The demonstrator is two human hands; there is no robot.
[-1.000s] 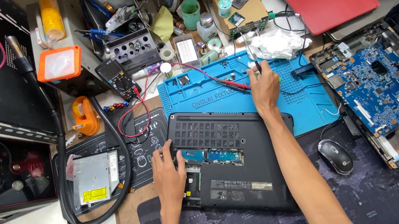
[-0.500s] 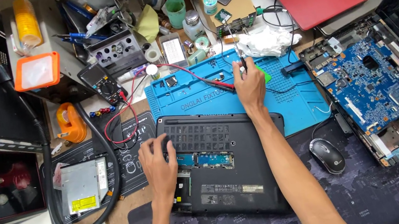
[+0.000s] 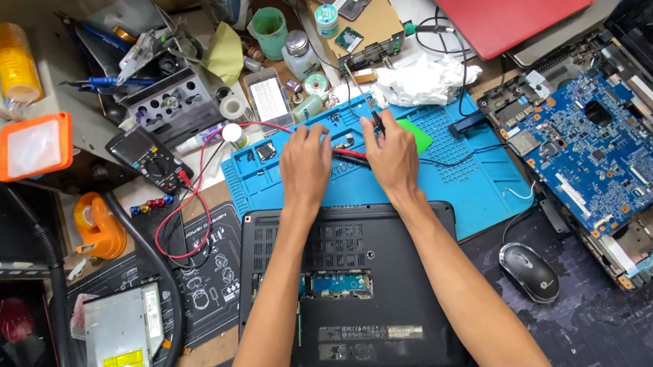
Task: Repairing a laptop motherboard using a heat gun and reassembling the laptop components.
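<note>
Now both hands reach over the laptop (image 3: 361, 291) onto the blue mat (image 3: 474, 177): left hand (image 3: 306, 165) flat, fingers spread; right hand (image 3: 392, 156) pinching a dark tool (image 3: 377, 121), seemingly to steady it.

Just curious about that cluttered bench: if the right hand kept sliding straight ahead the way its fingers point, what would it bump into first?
Probably the crumpled white cloth just beyond the right hand; depth is hard to judge.

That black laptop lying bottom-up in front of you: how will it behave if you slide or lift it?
The black laptop lies flat, partly on the blue mat, so it will probably slide rather than tip. It looks rigid and fairly heavy for its size. An open bay exposes a small board, so it may be fragile there.
</note>
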